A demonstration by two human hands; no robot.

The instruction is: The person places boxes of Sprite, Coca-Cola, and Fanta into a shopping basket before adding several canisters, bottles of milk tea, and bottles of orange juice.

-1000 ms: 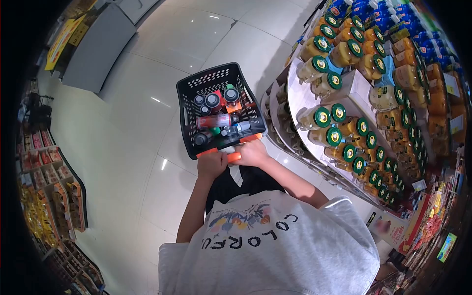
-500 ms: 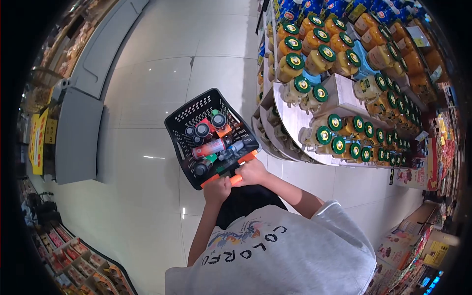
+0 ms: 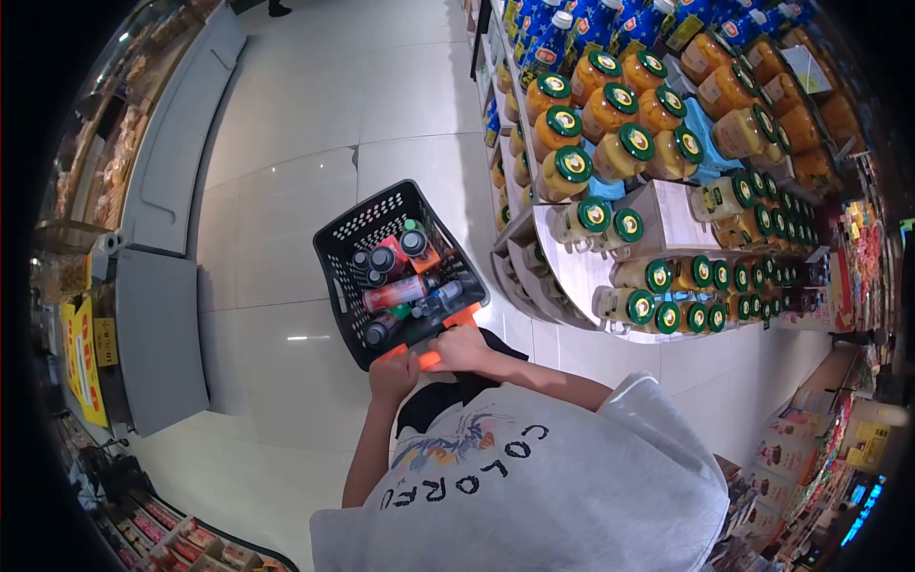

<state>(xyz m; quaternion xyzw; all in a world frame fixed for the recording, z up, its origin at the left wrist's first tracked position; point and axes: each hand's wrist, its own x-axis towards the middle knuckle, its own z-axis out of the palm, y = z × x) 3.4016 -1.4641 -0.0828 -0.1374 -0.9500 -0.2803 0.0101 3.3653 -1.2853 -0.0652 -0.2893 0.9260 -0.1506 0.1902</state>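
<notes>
A black shopping basket (image 3: 341,276) with an orange handle (image 3: 428,360) hangs before my body in the head view. Both hands are closed round the handle: my left hand (image 3: 393,376) toward the image left, my right hand (image 3: 461,348) beside it. Inside the basket lie several bottles with dark caps, among them a red and white bottle (image 3: 396,293) on its side, a bottle with an orange label (image 3: 416,244) and a small clear bottle (image 3: 440,298).
To the right, a rounded shelf (image 3: 564,250) carries several green-lidded jars (image 3: 624,153), with blue bottles (image 3: 546,48) behind. Grey counters (image 3: 160,334) line the left. A person's foot (image 3: 278,9) shows at the top. Tiled floor (image 3: 286,210) runs between.
The basket and both hands have shifted slightly left in view. The jar shelf and left counter appear lower and nearer, and a foot has appeared at the top.
</notes>
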